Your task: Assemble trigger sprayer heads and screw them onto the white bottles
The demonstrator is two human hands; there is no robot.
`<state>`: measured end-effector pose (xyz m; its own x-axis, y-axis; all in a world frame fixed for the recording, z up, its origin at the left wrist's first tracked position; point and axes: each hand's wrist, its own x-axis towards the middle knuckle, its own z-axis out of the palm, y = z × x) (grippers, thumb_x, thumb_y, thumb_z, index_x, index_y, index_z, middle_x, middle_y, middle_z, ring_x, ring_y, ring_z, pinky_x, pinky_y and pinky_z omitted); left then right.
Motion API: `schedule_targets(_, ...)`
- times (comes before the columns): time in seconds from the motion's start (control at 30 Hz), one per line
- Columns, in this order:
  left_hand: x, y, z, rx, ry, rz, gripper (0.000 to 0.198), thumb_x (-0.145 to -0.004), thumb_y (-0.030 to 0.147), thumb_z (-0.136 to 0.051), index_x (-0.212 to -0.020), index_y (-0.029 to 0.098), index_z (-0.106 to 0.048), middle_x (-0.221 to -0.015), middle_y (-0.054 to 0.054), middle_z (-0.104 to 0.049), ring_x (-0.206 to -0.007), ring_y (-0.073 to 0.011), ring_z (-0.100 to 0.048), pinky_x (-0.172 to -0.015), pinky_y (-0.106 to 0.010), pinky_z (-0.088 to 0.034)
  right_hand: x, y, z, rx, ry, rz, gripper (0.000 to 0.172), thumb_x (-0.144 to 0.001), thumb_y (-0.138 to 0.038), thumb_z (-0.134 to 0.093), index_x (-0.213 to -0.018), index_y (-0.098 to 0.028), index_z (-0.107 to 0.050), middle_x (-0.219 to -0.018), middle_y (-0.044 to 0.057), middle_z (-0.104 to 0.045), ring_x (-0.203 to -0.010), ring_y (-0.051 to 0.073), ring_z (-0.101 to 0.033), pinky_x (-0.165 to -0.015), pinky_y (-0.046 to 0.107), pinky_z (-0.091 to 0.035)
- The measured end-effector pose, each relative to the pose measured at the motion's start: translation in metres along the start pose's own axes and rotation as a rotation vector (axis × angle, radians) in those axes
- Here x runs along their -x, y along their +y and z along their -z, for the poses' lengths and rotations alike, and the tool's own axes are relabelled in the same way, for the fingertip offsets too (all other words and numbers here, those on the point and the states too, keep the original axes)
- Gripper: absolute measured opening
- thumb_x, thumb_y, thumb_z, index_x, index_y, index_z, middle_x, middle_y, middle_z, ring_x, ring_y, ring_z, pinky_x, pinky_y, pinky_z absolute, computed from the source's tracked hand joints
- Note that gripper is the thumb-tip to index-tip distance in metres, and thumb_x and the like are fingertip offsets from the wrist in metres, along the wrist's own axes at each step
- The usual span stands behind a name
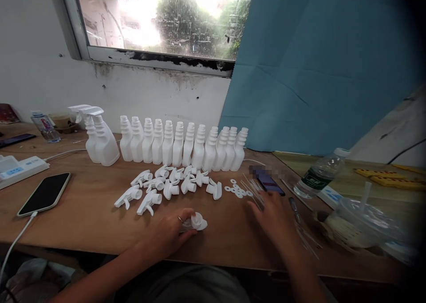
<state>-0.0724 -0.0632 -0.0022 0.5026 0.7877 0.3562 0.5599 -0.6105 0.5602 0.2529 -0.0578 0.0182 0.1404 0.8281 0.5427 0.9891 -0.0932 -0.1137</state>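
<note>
My left hand (175,226) is closed around a white trigger spray head (197,222) just above the table, its round collar turned up. My right hand (274,214) reaches over thin clear dip tubes (253,191), thumb apart from the stretched fingers. Whether its fingertips touch a tube is hard to tell. Left of the tubes lie small white ring gaskets (238,190). Several loose trigger spray heads (171,189) are spread across the middle. Behind them stands a row of white bottles without tops (178,143).
At the left are two bottles with spray heads (105,141), a charging phone (45,194) and a power strip (23,170). Right of my right hand lie another phone (271,182), a screwdriver-like tool (294,209), a water bottle (319,174) and a lidded cup (359,223).
</note>
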Motion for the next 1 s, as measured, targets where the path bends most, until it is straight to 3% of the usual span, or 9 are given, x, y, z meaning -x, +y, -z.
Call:
schedule_targets(0.07,0.000,0.000,-0.001,0.023,-0.005,0.026,0.054,-0.084,0.026,-0.068,-0.133,0.029,-0.046,-0.108,0.000,-0.073,-0.091,-0.0192,-0.070,-0.080,-0.029,-0.057,0.000,0.023,-0.004,0.178,-0.156,-0.135,0.024,-0.080,-0.037,-0.066,-0.087,-0.014,-0.067,-0.096,0.021,-0.064,-0.093,0.038,-0.061,-0.077,0.048,-0.047)
schedule_targets(0.13,-0.001,0.000,0.000,0.025,-0.015,0.025,0.058,-0.084,0.026,-0.068,-0.136,0.029,-0.044,-0.111,0.000,-0.072,-0.094,-0.0199,-0.070,-0.082,-0.031,-0.057,0.001,0.035,-0.008,0.208,-0.261,-0.192,0.020,-0.084,-0.034,-0.062,-0.080,-0.014,-0.066,-0.087,0.019,-0.066,-0.085,0.036,-0.064,-0.070,0.042,-0.046)
schedule_targets(0.3,-0.004,0.004,0.006,-0.006,-0.047,-0.011,0.040,-0.086,0.028,-0.065,-0.125,0.027,-0.055,-0.120,-0.002,-0.069,-0.105,-0.0210,-0.068,-0.088,-0.031,-0.055,-0.006,0.040,-0.008,0.154,-0.332,-0.266,0.021,-0.086,-0.022,-0.054,-0.071,-0.015,-0.066,-0.074,0.015,-0.068,-0.076,0.030,-0.066,-0.062,0.034,-0.041)
schedule_targets(0.5,-0.004,0.005,0.007,-0.038,-0.052,-0.005,0.040,-0.086,0.029,-0.064,-0.126,0.027,-0.055,-0.119,-0.002,-0.069,-0.104,-0.0215,-0.068,-0.087,-0.031,-0.055,-0.011,0.041,-0.002,0.098,-0.404,-0.333,0.026,-0.085,-0.030,-0.057,-0.065,-0.016,-0.067,-0.071,0.015,-0.068,-0.074,0.031,-0.066,-0.061,0.035,-0.041)
schedule_targets(0.7,-0.004,0.002,0.005,-0.031,-0.060,-0.035,0.041,-0.088,0.030,-0.063,-0.127,0.026,-0.053,-0.120,-0.003,-0.069,-0.105,-0.0211,-0.067,-0.089,-0.032,-0.054,-0.010,0.038,0.001,0.029,-0.381,-0.346,0.025,-0.079,-0.024,-0.055,-0.057,-0.017,-0.064,-0.069,0.016,-0.067,-0.071,0.032,-0.066,-0.058,0.034,-0.039)
schedule_targets(0.87,-0.002,0.002,0.005,-0.039,-0.058,-0.024,0.042,-0.088,0.031,-0.064,-0.128,0.026,-0.053,-0.119,-0.002,-0.069,-0.104,-0.0215,-0.067,-0.089,-0.033,-0.054,-0.016,0.040,0.029,-0.042,-0.291,-0.361,0.024,-0.081,-0.028,-0.052,-0.062,-0.018,-0.063,-0.065,0.013,-0.067,-0.069,0.030,-0.066,-0.060,0.035,-0.041)
schedule_targets(0.93,-0.001,0.003,0.006,-0.036,-0.067,-0.012,0.042,-0.087,0.030,-0.064,-0.128,0.026,-0.053,-0.118,-0.002,-0.069,-0.104,-0.0215,-0.067,-0.089,-0.033,-0.054,-0.016,0.028,0.043,-0.238,-0.203,-0.371,0.021,-0.083,-0.036,-0.053,-0.074,-0.019,-0.063,-0.068,0.010,-0.069,-0.068,0.028,-0.067,-0.063,0.036,-0.045)
schedule_targets(1.0,-0.002,0.003,0.006,-0.032,-0.075,-0.001,0.042,-0.087,0.029,-0.065,-0.127,0.027,-0.053,-0.118,-0.002,-0.069,-0.104,-0.0216,-0.067,-0.089,-0.033,-0.054,-0.014,0.003,0.055,-0.666,-0.117,-0.345,0.021,-0.081,-0.042,-0.059,-0.083,-0.021,-0.059,-0.072,0.008,-0.070,-0.064,0.024,-0.066,-0.062,0.035,-0.049)
